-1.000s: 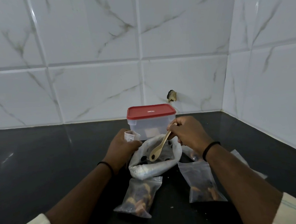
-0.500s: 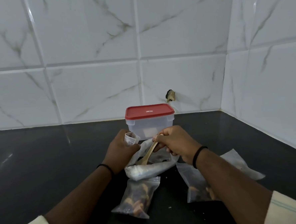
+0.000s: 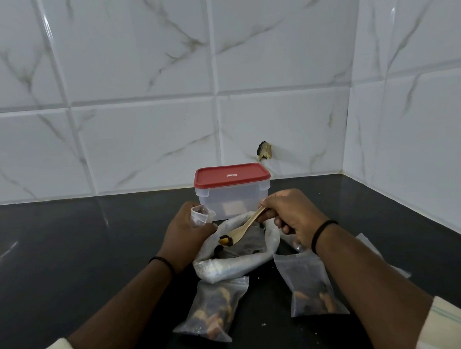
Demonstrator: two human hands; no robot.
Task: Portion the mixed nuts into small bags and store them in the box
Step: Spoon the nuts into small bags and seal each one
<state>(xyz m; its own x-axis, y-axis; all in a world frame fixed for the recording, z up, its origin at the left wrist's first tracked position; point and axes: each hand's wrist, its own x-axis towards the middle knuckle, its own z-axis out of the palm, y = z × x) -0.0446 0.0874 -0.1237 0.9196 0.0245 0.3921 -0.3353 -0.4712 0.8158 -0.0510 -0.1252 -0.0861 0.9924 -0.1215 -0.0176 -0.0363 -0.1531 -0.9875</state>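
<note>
- Step in hand, as judged: filling a further small portion; a scoop of nuts is lifted and not yet tipped
- Right hand (image 3: 288, 216): fingers curled round the handle of a wooden spoon (image 3: 243, 228), whose bowl carries a few nuts above the large nut bag (image 3: 237, 257)
- Left hand (image 3: 187, 231): grips a small open bag (image 3: 201, 215), mouth up, just beside the spoon bowl
- Filled bags: one (image 3: 210, 307) in front of the large bag, one (image 3: 311, 285) under the right forearm, both on the dark counter (image 3: 66, 251)
- Storage box (image 3: 232, 198): behind the hands, red lid (image 3: 230, 174) on, so nothing stored yet
- Next move calls for: bowl brought over the small mouth, tilted slowly; spill likely if the mouth sags
</note>
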